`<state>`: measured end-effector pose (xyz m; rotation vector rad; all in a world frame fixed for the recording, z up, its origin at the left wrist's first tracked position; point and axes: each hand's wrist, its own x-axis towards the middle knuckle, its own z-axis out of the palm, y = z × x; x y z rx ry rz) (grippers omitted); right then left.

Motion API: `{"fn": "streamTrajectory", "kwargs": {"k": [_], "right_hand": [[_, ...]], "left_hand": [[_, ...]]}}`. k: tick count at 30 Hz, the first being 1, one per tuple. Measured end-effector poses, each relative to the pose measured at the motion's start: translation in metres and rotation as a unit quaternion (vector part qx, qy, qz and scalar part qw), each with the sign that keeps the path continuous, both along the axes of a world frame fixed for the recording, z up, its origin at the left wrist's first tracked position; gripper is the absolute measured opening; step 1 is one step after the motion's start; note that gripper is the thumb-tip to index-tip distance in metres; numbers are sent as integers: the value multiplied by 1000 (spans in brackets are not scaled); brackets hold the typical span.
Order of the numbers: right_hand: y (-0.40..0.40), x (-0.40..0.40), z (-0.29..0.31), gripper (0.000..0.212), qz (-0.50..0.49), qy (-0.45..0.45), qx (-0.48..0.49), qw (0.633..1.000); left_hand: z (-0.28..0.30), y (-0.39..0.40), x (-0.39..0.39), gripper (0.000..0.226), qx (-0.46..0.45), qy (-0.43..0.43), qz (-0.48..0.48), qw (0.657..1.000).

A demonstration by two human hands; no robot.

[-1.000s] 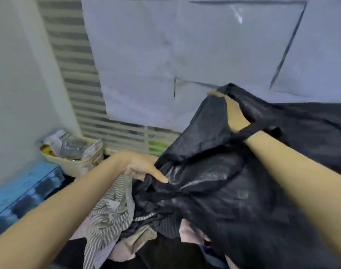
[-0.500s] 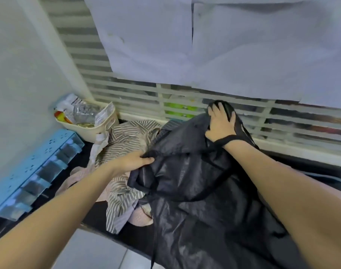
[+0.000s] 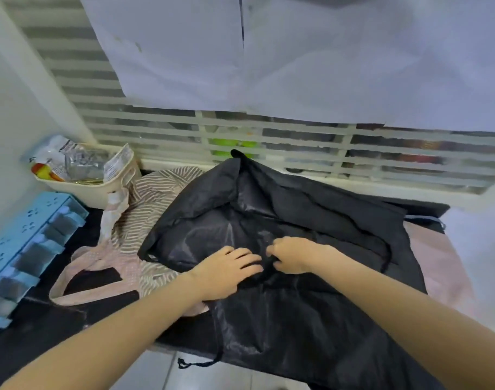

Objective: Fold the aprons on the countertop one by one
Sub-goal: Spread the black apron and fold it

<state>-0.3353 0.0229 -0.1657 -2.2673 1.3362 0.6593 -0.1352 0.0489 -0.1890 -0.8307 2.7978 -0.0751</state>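
Note:
A shiny black apron (image 3: 311, 218) lies spread and crumpled over the dark countertop (image 3: 38, 330), its lower part hanging over the front edge with a black tie string (image 3: 197, 363) dangling. My left hand (image 3: 226, 273) rests flat on the apron's middle with its fingers spread. My right hand (image 3: 292, 256) sits just beside it with its fingers curled into the black fabric, pinching a fold. To the left, under the black apron's edge, lie a striped apron (image 3: 159, 190) and a pale pink apron (image 3: 100, 257).
A cream basket (image 3: 100, 192) full of packets stands at the back left. A light blue plastic organizer (image 3: 24, 249) runs along the left wall. A louvred window (image 3: 297, 147) with white sheets over it lies behind. Pink cloth (image 3: 443, 266) shows at the right.
Both hands have come down from the raised apron. The black apron now lies on the counter, and my hands have met at its middle.

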Motion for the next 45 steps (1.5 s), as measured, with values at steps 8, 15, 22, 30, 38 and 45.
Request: {"fn": "streamTrajectory", "kwargs": {"k": [8, 15, 22, 30, 38, 45], "right_hand": [[66, -47, -32, 31, -127, 48, 75, 988], [56, -38, -9, 34, -246, -41, 59, 967], [23, 57, 27, 45, -224, -198, 51, 953], [-7, 87, 11, 34, -306, -272, 5, 912], [-75, 122, 20, 25, -525, -511, 117, 670], [-110, 161, 93, 28, -355, -605, 149, 697]], "left_hand": [[-3, -2, -13, 32, 97, -67, 85, 989], [118, -81, 59, 13, 151, 553, 490, 657], [122, -73, 150, 54, -78, 485, 712, 501], [62, -31, 72, 44, -51, 42, 225, 972], [25, -43, 51, 48, 35, -9, 189, 981], [38, -87, 104, 61, 3, 32, 461, 887]]}}
